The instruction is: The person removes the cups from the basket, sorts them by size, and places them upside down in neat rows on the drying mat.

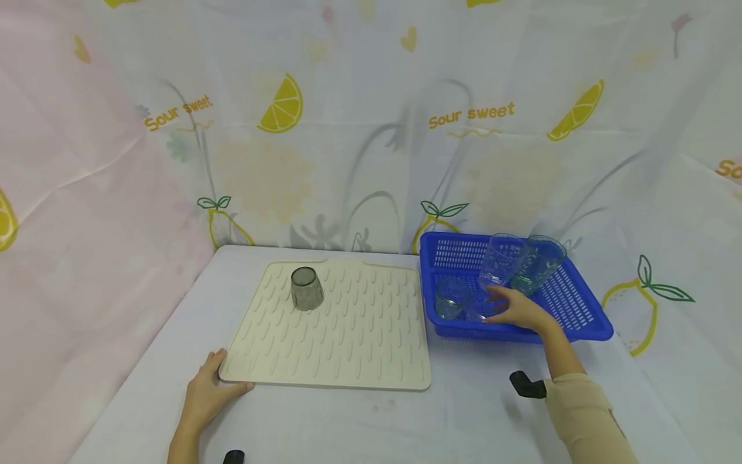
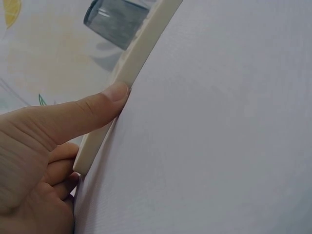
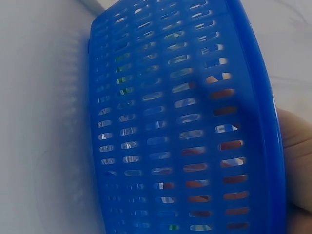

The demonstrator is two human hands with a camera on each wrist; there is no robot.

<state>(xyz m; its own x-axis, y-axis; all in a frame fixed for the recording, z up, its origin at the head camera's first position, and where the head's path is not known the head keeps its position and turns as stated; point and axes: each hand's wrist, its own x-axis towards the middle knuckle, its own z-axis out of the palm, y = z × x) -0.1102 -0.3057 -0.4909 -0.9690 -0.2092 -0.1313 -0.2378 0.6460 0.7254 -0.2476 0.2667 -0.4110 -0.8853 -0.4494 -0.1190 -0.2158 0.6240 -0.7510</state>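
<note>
Reaching over the near side of the blue plastic basket (image 1: 460, 248), my right fingers (image 1: 503, 295) arched apart from the thumb at a clear glass (image 1: 476, 310) inside; whether they pinched it, I could not tell. It looked light, rigid, slippery and breakable, best taken low around the wall, not by the rim. Left of the basket, my left fingers (image 1: 211, 364) and thumb pinched the corner of a cream drying mat (image 1: 371, 335) bearing a smoky gray tumbler (image 1: 306, 293).
</note>
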